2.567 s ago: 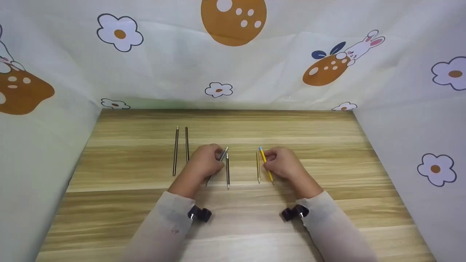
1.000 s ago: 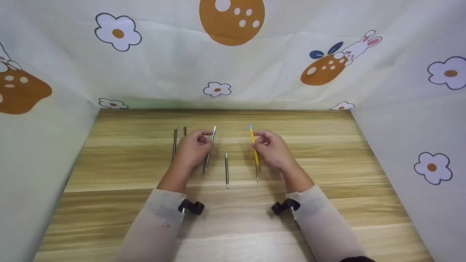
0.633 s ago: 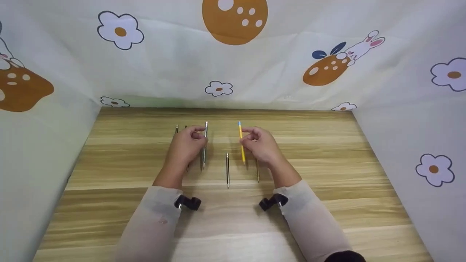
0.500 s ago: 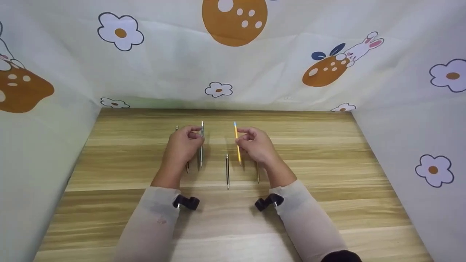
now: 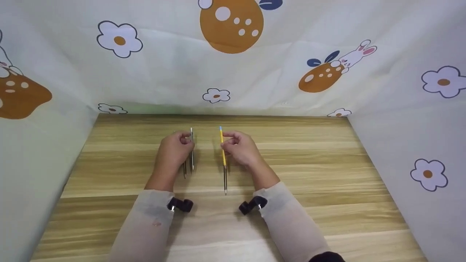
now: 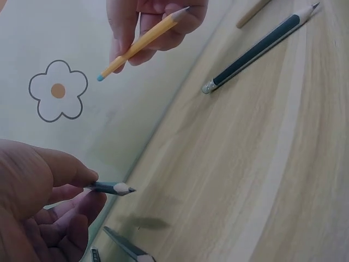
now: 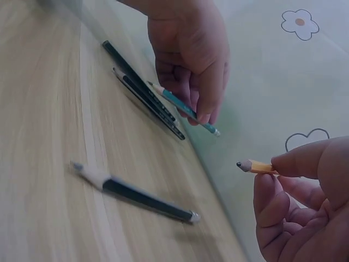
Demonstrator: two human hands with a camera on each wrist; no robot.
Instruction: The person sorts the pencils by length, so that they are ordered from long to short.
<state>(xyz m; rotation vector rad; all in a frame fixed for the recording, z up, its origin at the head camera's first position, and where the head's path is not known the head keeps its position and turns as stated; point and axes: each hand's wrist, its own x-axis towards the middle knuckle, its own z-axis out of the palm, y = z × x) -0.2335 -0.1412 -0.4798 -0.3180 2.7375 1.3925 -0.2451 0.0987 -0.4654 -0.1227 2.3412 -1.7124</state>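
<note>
My left hand [image 5: 171, 151] pinches a dark teal pencil [image 5: 192, 160] with a pale eraser end between thumb and fingertips, tip toward me. In my right hand [image 5: 242, 147] a yellow pencil [image 5: 223, 154] with a blue end is pinched the same way; the right wrist view shows its sharpened tip [image 7: 253, 166]. Both pencils are above the table. Below the yellow one, overlapped by it in the head view, lies a dark pencil [image 5: 225, 180] with a metal-banded eraser end [image 6: 209, 86]. Under my left hand lie two more dark pencils, one [image 7: 128, 63] beside the other [image 7: 150, 103].
A plain wood-coloured pencil [image 6: 252, 13] lies on the table at the edge of the left wrist view; my right arm hides it in the head view. The wood-grain table [image 5: 309, 163] meets a patterned cloth wall [image 5: 164, 72] at the back and sides.
Both hands have lifted their pencils off the table, moved away from me, then shifted left together. The yellow pencil has passed from over the wood-coloured pencil to over the dark one.
</note>
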